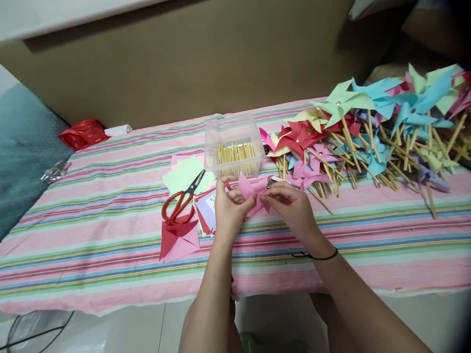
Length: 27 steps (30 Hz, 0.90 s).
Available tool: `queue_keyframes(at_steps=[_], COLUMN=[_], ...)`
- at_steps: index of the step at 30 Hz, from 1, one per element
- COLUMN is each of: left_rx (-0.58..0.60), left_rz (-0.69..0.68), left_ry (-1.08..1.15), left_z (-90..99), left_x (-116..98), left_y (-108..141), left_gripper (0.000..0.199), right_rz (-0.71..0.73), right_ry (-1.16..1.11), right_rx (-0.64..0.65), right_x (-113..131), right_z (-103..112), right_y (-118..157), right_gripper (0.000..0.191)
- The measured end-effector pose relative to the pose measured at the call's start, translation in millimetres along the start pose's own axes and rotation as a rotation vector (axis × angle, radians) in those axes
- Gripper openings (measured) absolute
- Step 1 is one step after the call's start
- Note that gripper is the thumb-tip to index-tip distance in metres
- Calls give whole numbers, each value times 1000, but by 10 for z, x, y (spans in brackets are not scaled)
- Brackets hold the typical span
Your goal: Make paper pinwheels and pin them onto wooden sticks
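A pink paper pinwheel (253, 189) with folded blades is between my hands, above the striped cloth. My left hand (230, 206) holds its left side, thumb near the centre. My right hand (290, 203) pinches at the pinwheel's centre from the right; anything small between those fingertips is hidden. Just beyond is a clear plastic box (234, 131) with short wooden sticks (235, 153) inside. Left of my left hand are stacked paper pieces (206, 208), red-handled scissors (183, 200) on green paper (184, 172), and red and pink paper (180, 240).
Many finished pinwheels (342, 104) on sticks are piled along the right side of the striped cloth (110, 211). A red plastic bag (84, 134) and metal clips (56, 171) lie at the far left. A brown panel (184, 63) stands behind.
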<state>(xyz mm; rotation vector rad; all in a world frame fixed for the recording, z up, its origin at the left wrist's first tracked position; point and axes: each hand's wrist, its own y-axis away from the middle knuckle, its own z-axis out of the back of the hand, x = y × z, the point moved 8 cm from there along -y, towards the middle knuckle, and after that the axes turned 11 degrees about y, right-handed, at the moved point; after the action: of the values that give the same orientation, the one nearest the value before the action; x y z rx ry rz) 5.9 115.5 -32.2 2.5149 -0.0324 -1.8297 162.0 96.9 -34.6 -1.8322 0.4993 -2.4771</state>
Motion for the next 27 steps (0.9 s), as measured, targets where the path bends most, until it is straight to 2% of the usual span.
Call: queue_keyframes(at_steps=[11,27], left_rx=[-4,55], left_rz=[0,-29], left_ry=[-5,6], left_z=[-20,-62], left_x=[-35,-45], left_y=[18,21], left_gripper=[55,50], right_rz=[-31,-76], right_ry=[-11,-49], right_rx=[9,37], right_x=[-25,-71], right_z=[-1,-29], right_y=[-5,14], right_gripper=[11,9])
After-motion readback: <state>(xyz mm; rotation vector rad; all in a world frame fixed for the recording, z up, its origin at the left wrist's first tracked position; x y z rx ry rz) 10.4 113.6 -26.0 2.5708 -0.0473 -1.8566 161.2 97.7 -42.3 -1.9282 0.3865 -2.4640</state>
